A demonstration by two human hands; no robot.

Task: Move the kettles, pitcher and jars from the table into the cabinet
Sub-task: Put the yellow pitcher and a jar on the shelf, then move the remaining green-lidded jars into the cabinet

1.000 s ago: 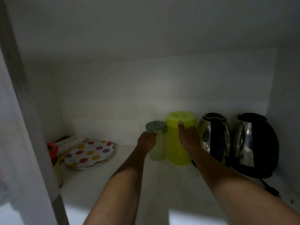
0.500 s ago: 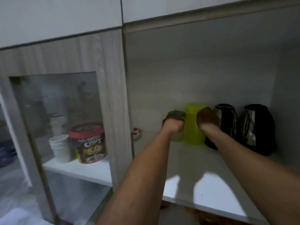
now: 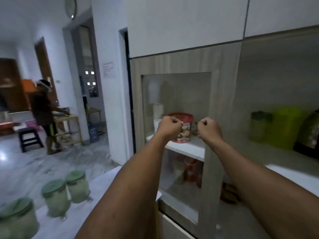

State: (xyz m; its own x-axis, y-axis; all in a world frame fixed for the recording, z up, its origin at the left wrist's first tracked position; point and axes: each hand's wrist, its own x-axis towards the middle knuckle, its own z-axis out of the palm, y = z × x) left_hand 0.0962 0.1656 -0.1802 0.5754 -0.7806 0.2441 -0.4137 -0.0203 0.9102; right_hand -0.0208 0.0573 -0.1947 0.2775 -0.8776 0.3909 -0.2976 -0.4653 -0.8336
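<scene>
Holds nothing in left hand [image 3: 170, 125] or right hand [image 3: 209, 127]: both curled into fists before the glass cabinet door [image 3: 176, 94]. On the open cabinet shelf [image 3: 269, 152], at right: green-lidded jar [image 3: 259, 126], yellow-green pitcher [image 3: 284, 126], kettle [image 3: 309, 133]. On the white table [image 3: 100, 185], lower left: three more jars [image 3: 56, 199]. Label on red-lidded tin [image 3: 186, 135] too blurred to read; likewise wall notice [image 3: 107, 69].

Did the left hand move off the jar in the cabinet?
Yes. The left hand let go and pulled back, leftward from the jar beside the pitcher.
</scene>
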